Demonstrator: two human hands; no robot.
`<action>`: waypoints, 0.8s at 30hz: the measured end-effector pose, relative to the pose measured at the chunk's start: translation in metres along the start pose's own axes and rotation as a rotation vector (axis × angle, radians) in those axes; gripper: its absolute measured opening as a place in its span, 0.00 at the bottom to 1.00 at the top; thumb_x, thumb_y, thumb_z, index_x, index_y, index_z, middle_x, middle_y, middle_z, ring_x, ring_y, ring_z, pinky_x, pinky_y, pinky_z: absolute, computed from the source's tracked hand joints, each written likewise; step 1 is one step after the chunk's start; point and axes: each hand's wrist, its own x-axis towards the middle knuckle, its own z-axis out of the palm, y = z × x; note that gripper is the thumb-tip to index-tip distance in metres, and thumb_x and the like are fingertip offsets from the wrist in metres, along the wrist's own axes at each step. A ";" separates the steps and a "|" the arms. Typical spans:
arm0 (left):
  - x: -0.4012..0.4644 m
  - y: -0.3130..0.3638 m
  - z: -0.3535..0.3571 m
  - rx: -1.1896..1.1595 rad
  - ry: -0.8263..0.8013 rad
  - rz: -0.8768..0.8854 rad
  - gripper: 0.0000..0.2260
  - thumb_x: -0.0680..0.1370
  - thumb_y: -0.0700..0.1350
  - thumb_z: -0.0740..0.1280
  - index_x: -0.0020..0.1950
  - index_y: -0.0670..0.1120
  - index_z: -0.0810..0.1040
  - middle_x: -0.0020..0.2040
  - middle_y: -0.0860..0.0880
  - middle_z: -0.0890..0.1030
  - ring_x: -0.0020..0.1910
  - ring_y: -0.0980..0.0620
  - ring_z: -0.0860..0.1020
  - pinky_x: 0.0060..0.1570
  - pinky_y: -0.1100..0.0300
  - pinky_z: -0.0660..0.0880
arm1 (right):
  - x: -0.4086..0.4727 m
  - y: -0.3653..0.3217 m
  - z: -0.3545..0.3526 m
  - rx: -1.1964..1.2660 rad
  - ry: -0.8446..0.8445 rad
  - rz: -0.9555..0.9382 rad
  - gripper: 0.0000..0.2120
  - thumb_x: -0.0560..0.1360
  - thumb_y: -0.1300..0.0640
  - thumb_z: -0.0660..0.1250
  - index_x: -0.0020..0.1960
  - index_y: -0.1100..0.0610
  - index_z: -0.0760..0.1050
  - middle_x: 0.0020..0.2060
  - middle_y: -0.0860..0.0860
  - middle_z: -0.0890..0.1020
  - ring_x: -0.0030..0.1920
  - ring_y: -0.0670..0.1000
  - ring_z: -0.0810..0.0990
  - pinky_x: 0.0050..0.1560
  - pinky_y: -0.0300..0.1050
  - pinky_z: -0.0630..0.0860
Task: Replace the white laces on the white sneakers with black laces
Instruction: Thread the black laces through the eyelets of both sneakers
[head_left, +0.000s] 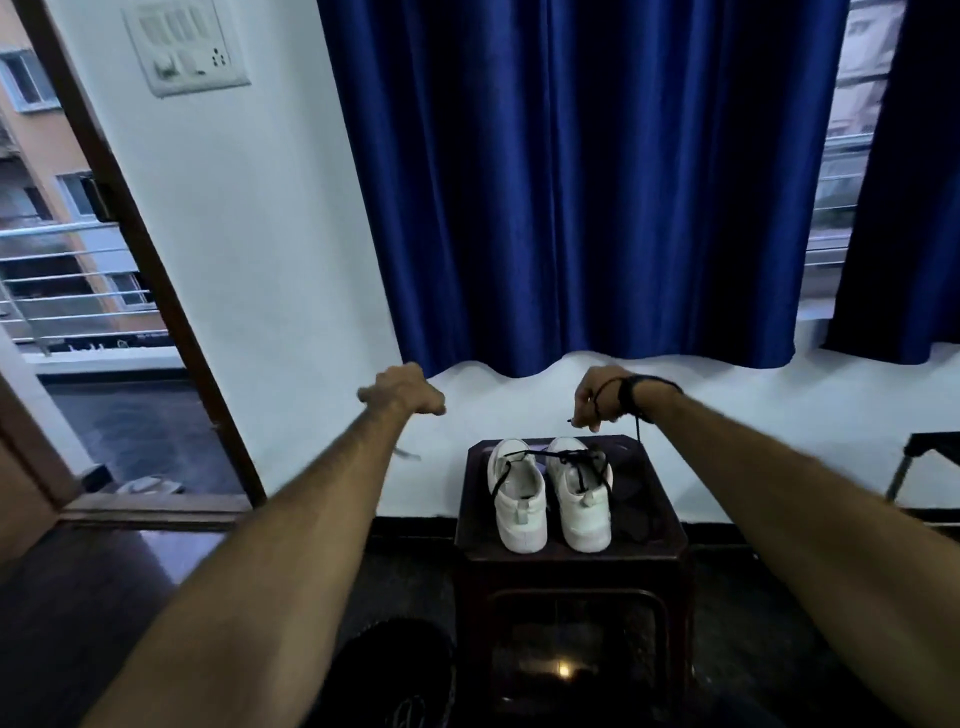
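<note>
Sneakers (550, 493), both white, sit side by side on the small dark worktop (660, 519) straight ahead of me, heels toward me and toes toward the wall. A black lace (550, 457) runs across the tops of both shoes; on the right shoe it is threaded through the eyelets, and one strand trails down the outer side of the left shoe.

My right hand (605, 397) is raised above the far edge of the worktop with its fingers curled, pinching a black lace end (571, 420) whose tip pokes out to the left. More black cord is wrapped around that hand and wrist, and a strand hangs from it down to the worktop beside the right shoe. A dark heap (636, 506) lies on the worktop to the right of the shoes; I cannot tell what it is.

My left hand (402, 389) is raised well to the left of the shoes, clenched into a fist. Something thin and pale (408, 453) shows blurred below that wrist; I cannot tell whether the hand is holding it.

Behind the worktop hangs a blue curtain (571, 182) over a white wall. An open doorway (104, 312) to a balcony is at the left.
</note>
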 end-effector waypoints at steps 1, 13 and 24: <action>0.010 0.003 0.017 -0.081 -0.051 0.003 0.30 0.69 0.56 0.74 0.67 0.46 0.71 0.66 0.45 0.74 0.66 0.44 0.72 0.64 0.50 0.70 | 0.006 0.004 0.010 0.033 0.028 0.001 0.06 0.72 0.60 0.73 0.46 0.63 0.84 0.35 0.56 0.83 0.33 0.49 0.76 0.26 0.31 0.70; 0.041 0.043 0.188 -0.436 -0.217 -0.004 0.27 0.68 0.55 0.69 0.66 0.50 0.76 0.64 0.44 0.78 0.63 0.43 0.77 0.60 0.54 0.76 | 0.097 0.013 0.118 -0.074 0.192 0.074 0.14 0.73 0.52 0.66 0.58 0.52 0.77 0.57 0.56 0.79 0.56 0.58 0.78 0.53 0.48 0.75; 0.022 0.048 0.231 -0.483 0.086 -0.080 0.14 0.73 0.43 0.64 0.58 0.45 0.78 0.59 0.42 0.77 0.59 0.36 0.76 0.56 0.48 0.73 | 0.109 0.037 0.129 -0.017 0.234 0.023 0.11 0.77 0.44 0.62 0.56 0.41 0.80 0.54 0.51 0.82 0.55 0.56 0.79 0.54 0.49 0.77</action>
